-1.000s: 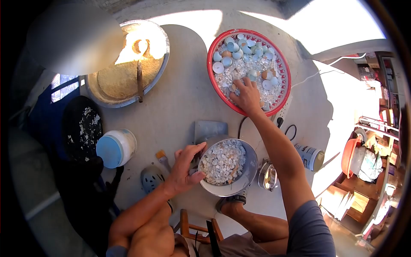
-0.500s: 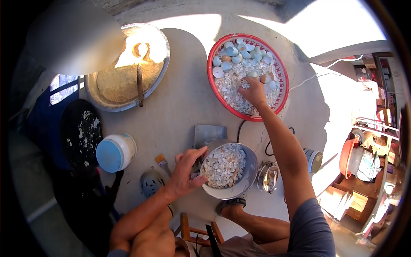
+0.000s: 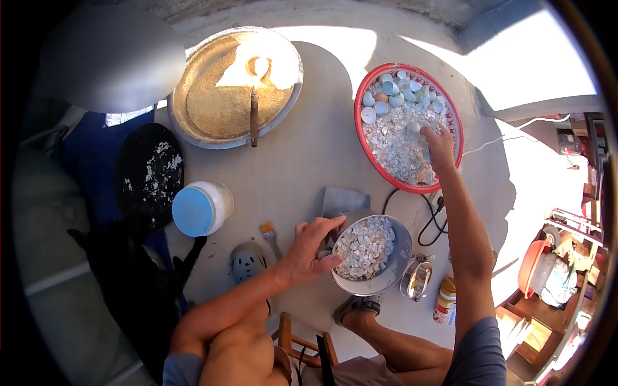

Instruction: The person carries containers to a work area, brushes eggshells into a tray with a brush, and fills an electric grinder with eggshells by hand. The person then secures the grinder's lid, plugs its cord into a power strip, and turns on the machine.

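Observation:
My left hand point(image 3: 310, 252) rests at the left rim of a metal bowl point(image 3: 398, 257), its thumb and fingers spread apart. Crushed white shell pieces point(image 3: 365, 248) lie in that bowl. Farther off, my right hand point(image 3: 440, 147) reaches over the right part of a red-rimmed basket point(image 3: 360, 138). Its fingers are bent close to the shells; what they hold, if anything, is too small to make out. Broken pale blue and brown eggshells point(image 3: 394, 100) are heaped at the back of the basket, with finer shell bits in front.
A large pan of yellow meal point(image 3: 225, 103) with a wooden-handled tool point(image 3: 254, 119) stands at the back left. Nearby are a black dish point(image 3: 151, 174), a blue-lidded tub point(image 3: 194, 211), a brush point(image 3: 270, 237), a metal lid point(image 3: 417, 278), a bottle point(image 3: 445, 301) and a black cat point(image 3: 132, 283).
The view has shifted, moving most things rightward in the picture. My right hand has moved from the front of the basket to its right part. My left hand stays by the bowl.

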{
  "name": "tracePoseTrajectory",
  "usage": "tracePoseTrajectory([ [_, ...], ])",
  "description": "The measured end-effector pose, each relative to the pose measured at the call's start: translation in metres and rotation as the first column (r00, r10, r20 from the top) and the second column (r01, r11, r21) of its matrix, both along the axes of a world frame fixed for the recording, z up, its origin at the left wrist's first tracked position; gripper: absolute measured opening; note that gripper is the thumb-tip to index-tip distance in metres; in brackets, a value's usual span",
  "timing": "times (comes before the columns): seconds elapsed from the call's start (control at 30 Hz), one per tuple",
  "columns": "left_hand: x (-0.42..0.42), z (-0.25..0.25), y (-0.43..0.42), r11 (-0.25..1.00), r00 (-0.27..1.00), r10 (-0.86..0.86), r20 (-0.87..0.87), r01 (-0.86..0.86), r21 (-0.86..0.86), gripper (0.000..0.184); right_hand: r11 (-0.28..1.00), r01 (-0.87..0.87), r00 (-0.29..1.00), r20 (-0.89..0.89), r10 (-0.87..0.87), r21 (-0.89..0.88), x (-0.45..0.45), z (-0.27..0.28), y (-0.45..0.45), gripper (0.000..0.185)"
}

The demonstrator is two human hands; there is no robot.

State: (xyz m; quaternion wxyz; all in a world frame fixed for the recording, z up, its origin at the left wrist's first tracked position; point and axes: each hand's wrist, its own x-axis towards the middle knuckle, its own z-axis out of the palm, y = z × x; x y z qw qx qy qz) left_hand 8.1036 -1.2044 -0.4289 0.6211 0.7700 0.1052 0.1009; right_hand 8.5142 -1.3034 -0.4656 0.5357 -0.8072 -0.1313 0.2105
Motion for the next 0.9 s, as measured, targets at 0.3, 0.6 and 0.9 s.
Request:
tracePoseTrajectory([
  [0.3,0.004,0.0,-0.002,0.999,0.999,0.032,0.028,-0.031,-0.016,0.07,0.992,-0.108,0.99,-0.08,0.113,0.062,-0.108,0.137,-0.02,0.031],
  [0.6,0.0,0.0,-0.004,0.999,0.998,0.051,0.045,-0.05,-0.009,0.065,0.708,-0.664,0.561,0.465,0.685,-0.24,-0.255,0.142,-0.054,0.046],
  [0.9,-0.001,-0.003,-0.003,0.998,0.997,0.043,0.056,-0.045,0.036,0.067,0.496,-0.563,0.296,0.399,0.868,-0.662,-0.265,0.151,-0.049,0.06],
])
